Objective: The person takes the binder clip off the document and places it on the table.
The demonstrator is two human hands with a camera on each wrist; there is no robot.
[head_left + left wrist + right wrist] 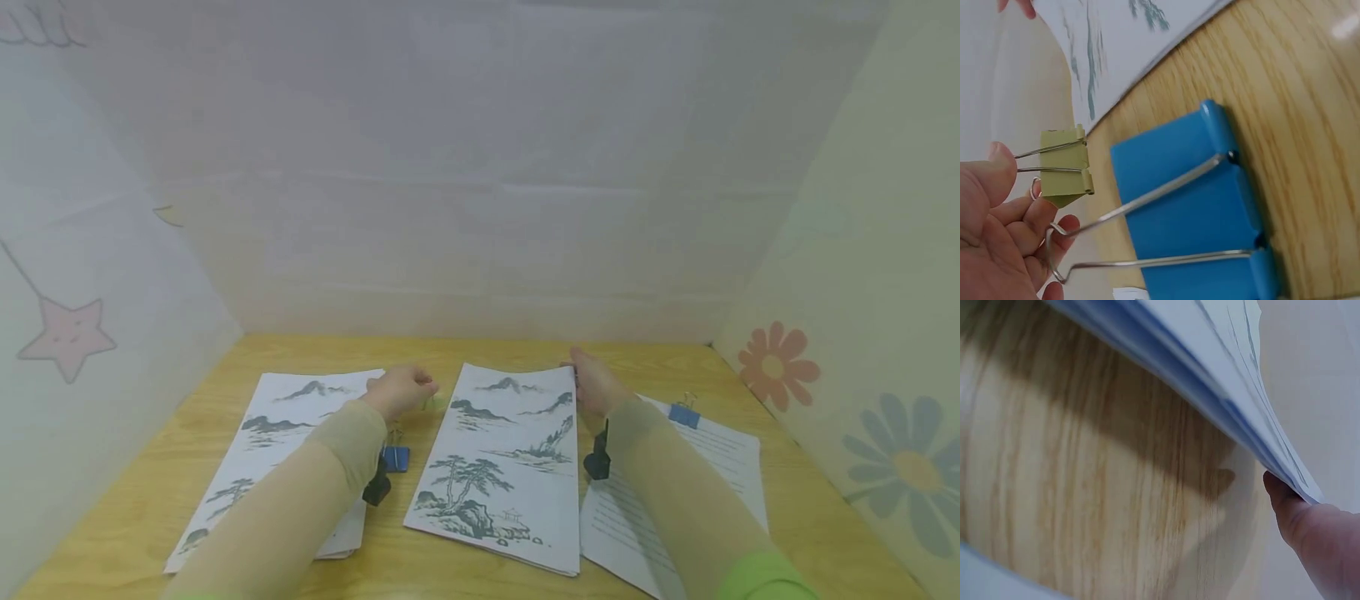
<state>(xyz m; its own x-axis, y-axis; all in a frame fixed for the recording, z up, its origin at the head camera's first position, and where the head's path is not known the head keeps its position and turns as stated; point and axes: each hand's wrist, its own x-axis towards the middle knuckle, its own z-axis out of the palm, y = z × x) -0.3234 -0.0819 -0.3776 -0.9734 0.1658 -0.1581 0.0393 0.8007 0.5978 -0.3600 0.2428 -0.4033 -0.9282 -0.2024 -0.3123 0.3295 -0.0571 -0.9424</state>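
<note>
The left hand pinches the wire handles of a small olive binder clip, held just beside the middle paper stack — printed with ink landscapes, lying on the wooden table. The right hand grips the stack's far right corner, lifting that edge clear — apparently to admit the clip.

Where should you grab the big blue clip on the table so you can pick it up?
Probably by its two silver wire handles. The blue clip lies flat on the wooden table, so its smooth body is hard to pinch, while the handles stick out toward the left hand. Come from that handle side, once the hand lets go of the small green clip it pinches.
</note>
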